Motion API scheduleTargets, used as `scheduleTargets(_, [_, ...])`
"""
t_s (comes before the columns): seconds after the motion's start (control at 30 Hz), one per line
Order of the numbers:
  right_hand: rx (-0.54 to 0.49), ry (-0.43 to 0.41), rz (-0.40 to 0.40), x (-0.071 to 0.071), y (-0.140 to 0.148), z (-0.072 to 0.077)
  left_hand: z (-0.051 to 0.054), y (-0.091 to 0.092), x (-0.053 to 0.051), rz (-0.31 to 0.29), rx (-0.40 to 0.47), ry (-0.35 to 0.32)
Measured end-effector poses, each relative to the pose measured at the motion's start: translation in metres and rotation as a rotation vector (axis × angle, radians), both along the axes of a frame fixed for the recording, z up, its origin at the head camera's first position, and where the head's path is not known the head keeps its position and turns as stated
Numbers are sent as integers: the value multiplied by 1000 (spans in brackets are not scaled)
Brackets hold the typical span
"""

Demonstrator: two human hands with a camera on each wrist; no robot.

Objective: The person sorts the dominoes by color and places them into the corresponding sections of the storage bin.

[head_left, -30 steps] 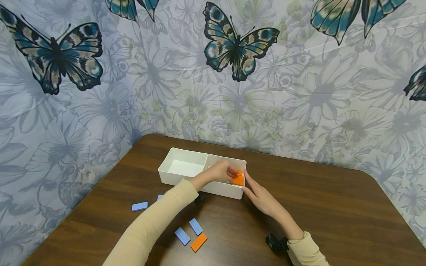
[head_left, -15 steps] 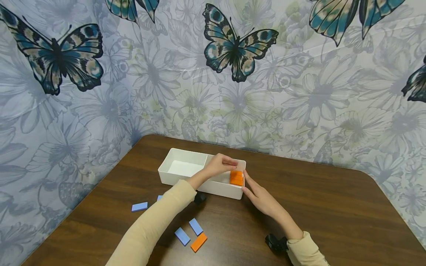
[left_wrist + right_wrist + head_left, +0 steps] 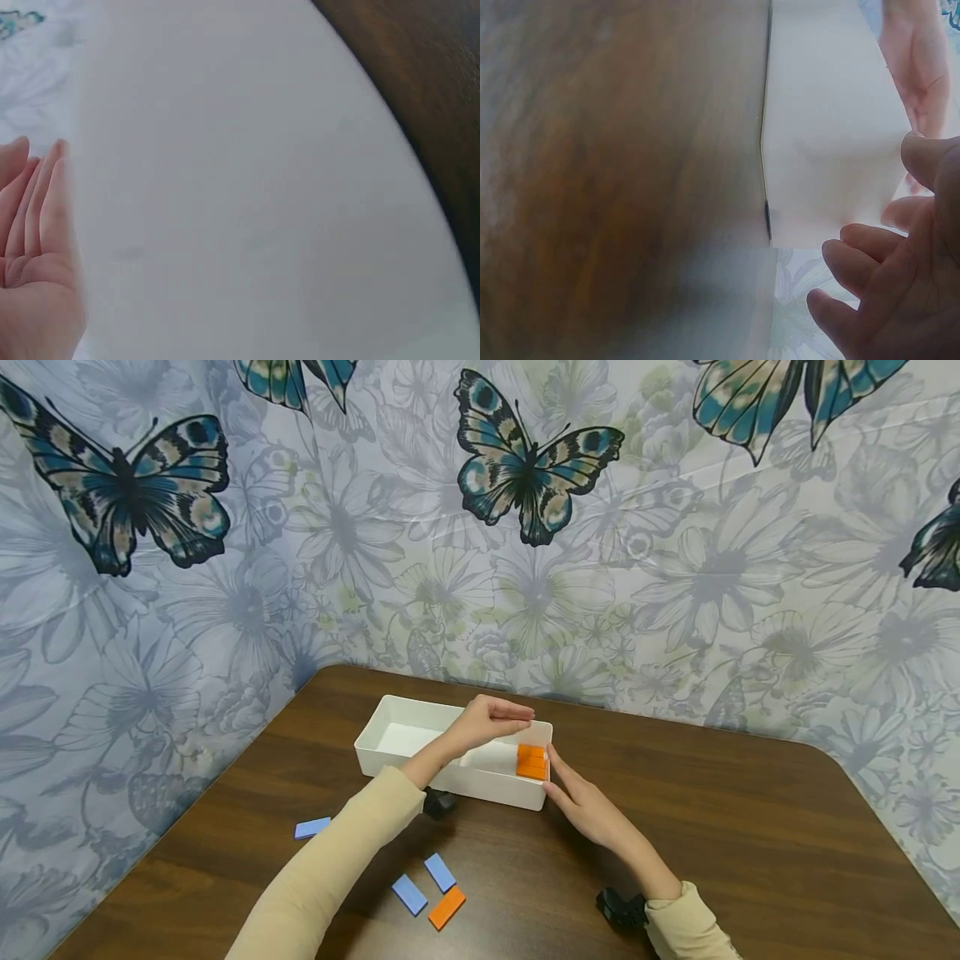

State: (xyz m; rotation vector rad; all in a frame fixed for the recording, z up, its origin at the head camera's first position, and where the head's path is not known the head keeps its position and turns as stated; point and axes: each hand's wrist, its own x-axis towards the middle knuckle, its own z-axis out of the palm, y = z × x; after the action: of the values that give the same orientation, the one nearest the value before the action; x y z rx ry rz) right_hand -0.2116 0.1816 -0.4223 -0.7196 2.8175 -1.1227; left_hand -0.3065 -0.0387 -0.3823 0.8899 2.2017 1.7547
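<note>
Partway, apparently: the box [image 3: 491, 787] is holding orange blocks [image 3: 532, 763]; blue blocks [image 3: 409, 894] and one loose orange block [image 3: 447, 908] are lying outside; left hand [image 3: 486, 725] is hovering empty, right hand [image 3: 585, 806] touching, fingers spread.

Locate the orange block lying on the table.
In the head view, that orange block lies near the bottom edge, left of centre, beside two blue blocks.

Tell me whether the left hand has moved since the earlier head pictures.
Yes: judged against the white box, the left hand has lifted up and away from the orange blocks.
</note>
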Motion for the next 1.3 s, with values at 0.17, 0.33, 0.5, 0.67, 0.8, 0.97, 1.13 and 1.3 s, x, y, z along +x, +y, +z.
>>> scheduleTargets(0.17, [5,0,-5,0,-1,0,15,-13,13,-43,29,4])
scheduleTargets(0.33, [8,-9,-15,0,-1,0,23,-22,28,-73,60,-8])
scheduleTargets(0.5, [13,-14,-17,1,-1,-1,23,-28,46,-81,73,-19])
scheduleTargets(0.67, [21,-8,-19,1,-1,-1,20,-37,64,-91,92,-26])
scheduleTargets(0.8, [19,1,-20,1,-1,0,16,-49,81,-103,110,-52])
scheduleTargets(0.97, [24,-1,-13,1,-1,1,8,-72,104,-102,140,-123])
scheduleTargets(1.13, [32,1,-18,1,0,0,-2,-88,120,-136,151,-132])
scheduleTargets(1.3, [27,-4,-15,0,-1,0,-17,-99,131,-206,141,-117])
